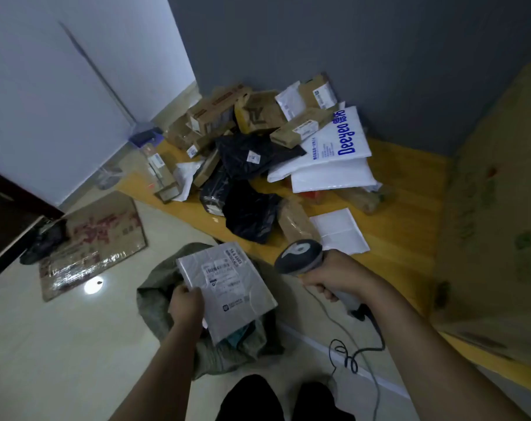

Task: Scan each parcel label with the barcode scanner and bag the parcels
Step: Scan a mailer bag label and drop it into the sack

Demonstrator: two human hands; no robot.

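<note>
scanner (300, 256) 1 | held parcel (230, 284) 1 | sack (154, 296) 1 | flattened carton (97, 241) 1

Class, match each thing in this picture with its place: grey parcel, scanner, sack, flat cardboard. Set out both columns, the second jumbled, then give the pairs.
Column one
1 grey parcel
2 scanner
3 sack
4 flat cardboard

Column two
A gripped in the right hand
B lying on the floor, far left
C held in the left hand
D on the floor, under the parcel

Pairs: 1-C, 2-A, 3-D, 4-B
</note>
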